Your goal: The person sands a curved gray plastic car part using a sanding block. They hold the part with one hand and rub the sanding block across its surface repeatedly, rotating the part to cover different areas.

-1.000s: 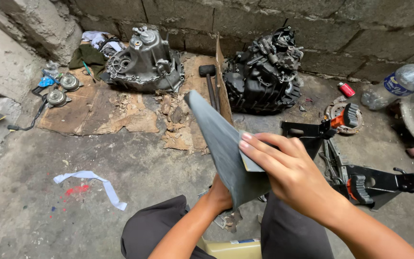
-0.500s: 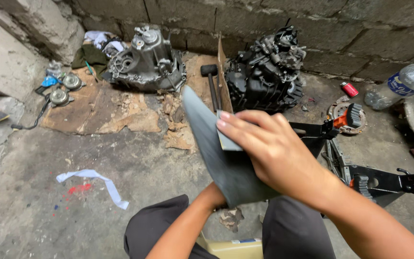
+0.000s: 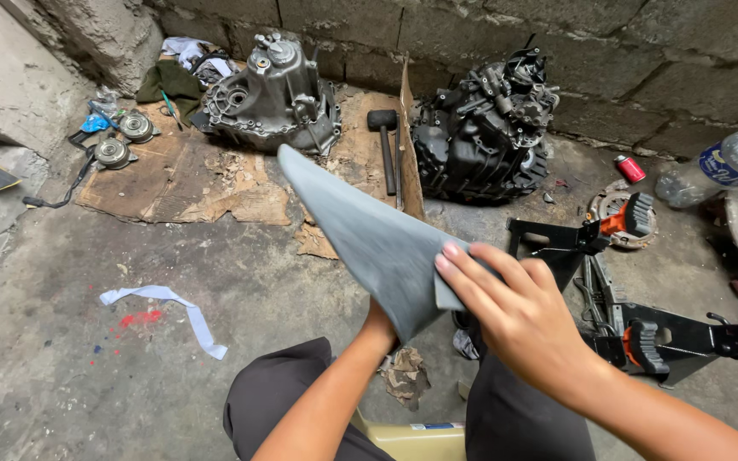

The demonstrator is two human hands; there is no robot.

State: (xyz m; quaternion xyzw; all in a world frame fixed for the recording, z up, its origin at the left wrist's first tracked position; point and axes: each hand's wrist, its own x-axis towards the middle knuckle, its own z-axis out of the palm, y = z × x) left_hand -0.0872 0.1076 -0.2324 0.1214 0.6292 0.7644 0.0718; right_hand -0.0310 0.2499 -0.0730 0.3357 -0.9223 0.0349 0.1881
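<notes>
Grey abrasive sheet sits pinched along its near edge by the right hand, fingers flat on top; the left hand grips it from beneath, mostly hidden. It is raised over the knees, apparently mid-fold, while both gearbox casings wait untouched on the cardboard beyond.

A single view is given, taken from a camera worn on the head and tilted down and forward over the person's own lap. The forearms and the right hand are seen very close, low in the frame, with the dark-clad knees beneath them. Beyond them the concrete floor is looked across at middle range, and the view is closed off along the top edge by the block wall.
</notes>
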